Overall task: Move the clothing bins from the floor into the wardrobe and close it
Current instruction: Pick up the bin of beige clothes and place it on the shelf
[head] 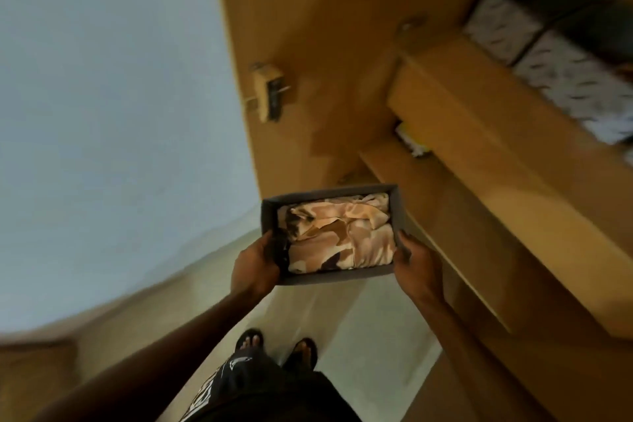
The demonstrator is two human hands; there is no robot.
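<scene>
Head view, looking steeply down, somewhat blurred. A small dark bin (pixel 329 279) was held level at about waist height, clear of the floor (pixel 359 325). It was filled with folded clothing (pixel 339 233) in pale pink and tan with dark patches. The left hand (pixel 255 267) was clamped on the bin's left wall and the right hand (pixel 416 265) on its right wall, thumbs hooked over the rim. The person's sandalled feet (pixel 277 348) were seen below the bin. An open wooden wardrobe (pixel 342 44) stood just beside the bin, to the right. On an upper shelf (pixel 479 120), two patterned bins (pixel 548 55) were already set side by side. A lower shelf (pixel 411 178) lay close to the held bin's far right corner.

The step in hand was judged to be carrying this bin to a shelf. It would best be kept level, lifted clear of the shelf's front edge, then slid in squarely, with the fingers released only once the base was fully supported.
</scene>
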